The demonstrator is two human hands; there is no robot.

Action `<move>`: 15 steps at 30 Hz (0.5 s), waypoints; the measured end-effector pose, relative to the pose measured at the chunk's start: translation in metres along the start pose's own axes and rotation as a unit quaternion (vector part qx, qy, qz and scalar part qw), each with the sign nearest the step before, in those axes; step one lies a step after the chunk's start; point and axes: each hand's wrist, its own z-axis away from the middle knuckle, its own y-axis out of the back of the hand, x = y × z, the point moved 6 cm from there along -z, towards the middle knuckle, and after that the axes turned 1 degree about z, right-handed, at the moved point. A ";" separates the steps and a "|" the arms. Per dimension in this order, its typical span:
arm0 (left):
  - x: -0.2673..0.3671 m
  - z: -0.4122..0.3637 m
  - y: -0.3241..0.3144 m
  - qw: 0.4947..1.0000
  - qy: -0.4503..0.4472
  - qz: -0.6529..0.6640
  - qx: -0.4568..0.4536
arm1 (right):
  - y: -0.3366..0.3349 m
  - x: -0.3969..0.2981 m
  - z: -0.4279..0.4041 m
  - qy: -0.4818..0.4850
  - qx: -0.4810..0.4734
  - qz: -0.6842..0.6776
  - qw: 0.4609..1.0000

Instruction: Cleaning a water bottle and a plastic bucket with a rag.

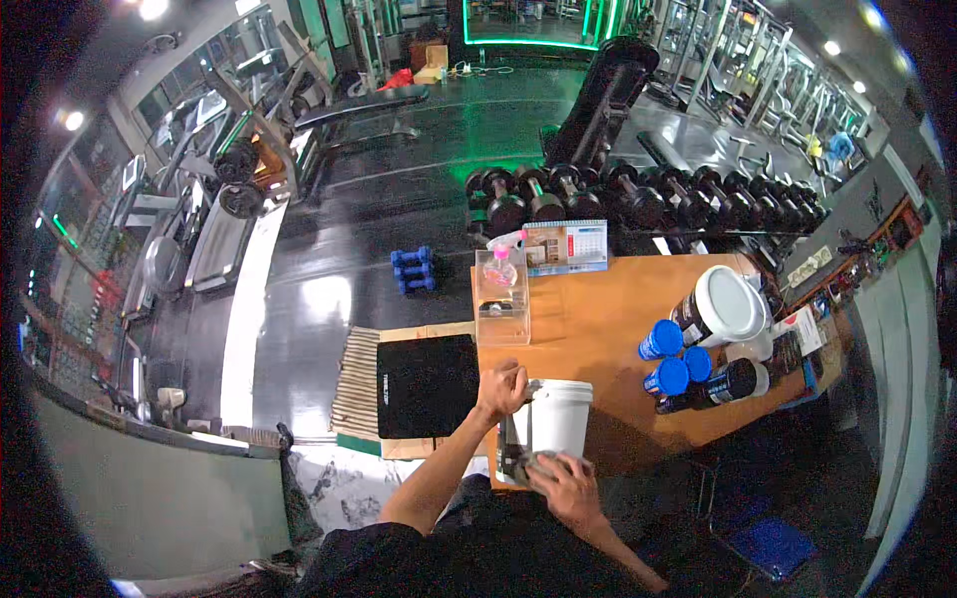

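Before me at the near edge of the wooden table is a white plastic tub with a dark printed label. Its rim points away from me; whether it lies flat or is tilted I cannot tell. My left hand is curled into a fist at the rim's left side, and what its fingers grip is hidden. My right hand presses a greyish cloth against the tub's near end, with the fingers slightly blurred.
Left of the tub lies a black mat on cardboard. A clear acrylic box, pink-topped spray bottle and desk calendar stand farther back. Blue-lidded jars and a large lidded tub stand right. Dumbbells line a rack beyond.
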 end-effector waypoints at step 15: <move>-0.035 0.015 0.023 0.993 0.013 -0.021 -0.113 | 0.001 0.013 -0.090 -0.088 0.080 -0.047 0.992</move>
